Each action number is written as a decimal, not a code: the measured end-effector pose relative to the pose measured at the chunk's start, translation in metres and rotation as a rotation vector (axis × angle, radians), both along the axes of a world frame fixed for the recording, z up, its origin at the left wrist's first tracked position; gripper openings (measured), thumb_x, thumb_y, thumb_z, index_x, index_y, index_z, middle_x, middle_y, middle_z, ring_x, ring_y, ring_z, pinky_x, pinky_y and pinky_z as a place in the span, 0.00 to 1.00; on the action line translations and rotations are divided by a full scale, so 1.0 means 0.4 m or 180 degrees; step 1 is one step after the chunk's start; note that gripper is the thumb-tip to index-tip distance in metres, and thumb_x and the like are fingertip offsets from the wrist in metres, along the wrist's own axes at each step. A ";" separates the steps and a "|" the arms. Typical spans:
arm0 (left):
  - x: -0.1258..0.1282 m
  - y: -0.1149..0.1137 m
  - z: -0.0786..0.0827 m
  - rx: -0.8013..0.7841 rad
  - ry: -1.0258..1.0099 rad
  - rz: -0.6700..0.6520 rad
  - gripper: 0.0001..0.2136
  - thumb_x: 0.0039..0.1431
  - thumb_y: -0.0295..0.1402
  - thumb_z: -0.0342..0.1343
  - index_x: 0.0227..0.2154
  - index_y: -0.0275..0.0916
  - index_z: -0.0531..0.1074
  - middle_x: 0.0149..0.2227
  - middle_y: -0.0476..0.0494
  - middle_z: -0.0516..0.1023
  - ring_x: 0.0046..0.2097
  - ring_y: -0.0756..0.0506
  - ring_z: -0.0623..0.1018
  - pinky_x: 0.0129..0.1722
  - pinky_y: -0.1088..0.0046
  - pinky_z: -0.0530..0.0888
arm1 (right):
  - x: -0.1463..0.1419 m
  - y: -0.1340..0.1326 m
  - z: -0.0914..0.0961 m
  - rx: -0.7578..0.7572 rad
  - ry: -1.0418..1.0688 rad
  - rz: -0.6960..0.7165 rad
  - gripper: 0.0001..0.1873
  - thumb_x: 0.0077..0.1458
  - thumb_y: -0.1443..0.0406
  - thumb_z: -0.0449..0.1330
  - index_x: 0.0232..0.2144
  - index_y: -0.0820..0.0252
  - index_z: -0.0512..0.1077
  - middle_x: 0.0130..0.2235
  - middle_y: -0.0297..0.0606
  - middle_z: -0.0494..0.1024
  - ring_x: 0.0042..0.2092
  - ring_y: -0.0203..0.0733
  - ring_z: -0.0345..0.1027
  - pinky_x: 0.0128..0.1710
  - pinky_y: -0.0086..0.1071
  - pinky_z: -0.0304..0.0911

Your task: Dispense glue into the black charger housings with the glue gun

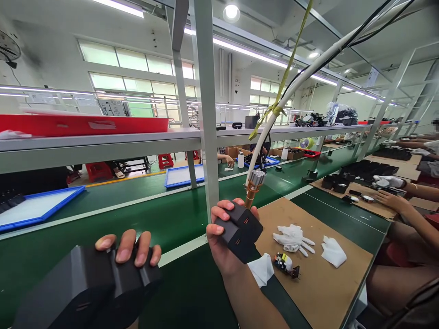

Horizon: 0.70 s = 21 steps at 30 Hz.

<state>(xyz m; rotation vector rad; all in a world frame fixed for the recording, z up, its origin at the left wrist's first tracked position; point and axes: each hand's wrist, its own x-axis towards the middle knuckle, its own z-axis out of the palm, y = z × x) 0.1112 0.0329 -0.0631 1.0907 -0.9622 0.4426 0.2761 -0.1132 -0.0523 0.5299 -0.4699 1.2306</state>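
Note:
My left hand [132, 249] grips several black plastic housings [80, 274] side by side at the lower left. Its fingers curl over their top edges, and the thumb is out of sight. In the middle, my right hand [219, 233] is closed around black plastic housings [242, 228], at least two pressed together. Small slots show on their end faces. Just above them, a copper-coloured nozzle [250, 196] with a silver fitting hangs from a white hose [267, 130]. Whether its tip touches the housings I cannot tell.
A brown cardboard sheet [325, 288] bears a white glove [294, 238], white cloths [334, 251] and a small wired assembly [286, 265]. Blue-rimmed trays [44, 210] sit on the green belt [178, 228]. A metal post [206, 105] rises ahead. Co-workers' hands [391, 200] work at right.

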 end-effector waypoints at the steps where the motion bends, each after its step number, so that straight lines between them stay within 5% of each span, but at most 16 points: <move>1: 0.000 -0.002 -0.005 0.0030 -0.0064 0.0040 0.08 0.55 0.31 0.42 0.35 0.47 0.65 0.28 0.48 0.61 0.39 0.45 0.67 0.50 0.59 0.70 | 0.000 0.000 0.000 -0.0061 0.0000 -0.0006 0.13 0.55 0.50 0.54 0.36 0.49 0.67 0.37 0.31 0.67 0.36 0.29 0.62 0.33 0.25 0.66; 9: 0.001 -0.014 -0.057 -0.0502 -0.0368 0.0436 0.14 0.51 0.40 0.44 0.41 0.53 0.68 0.41 0.48 0.74 0.43 0.38 0.74 0.42 0.57 0.74 | -0.001 0.007 -0.006 -0.0612 -0.0124 -0.0275 0.14 0.55 0.48 0.53 0.36 0.46 0.69 0.39 0.31 0.66 0.37 0.30 0.60 0.33 0.24 0.64; 17: 0.006 0.007 -0.036 -0.0080 -0.0260 0.0298 0.12 0.54 0.36 0.43 0.39 0.49 0.67 0.32 0.48 0.65 0.34 0.46 0.65 0.45 0.59 0.72 | -0.015 0.014 -0.013 -0.0660 -0.0212 -0.0307 0.13 0.55 0.50 0.54 0.36 0.49 0.68 0.39 0.32 0.66 0.38 0.32 0.61 0.35 0.29 0.65; 21: 0.007 0.008 -0.054 -0.0422 -0.0380 0.0287 0.12 0.53 0.38 0.45 0.40 0.50 0.67 0.29 0.48 0.62 0.33 0.46 0.64 0.44 0.58 0.72 | -0.022 0.017 -0.012 -0.0476 -0.0349 -0.0325 0.13 0.53 0.51 0.55 0.35 0.50 0.67 0.37 0.31 0.65 0.37 0.32 0.61 0.33 0.30 0.65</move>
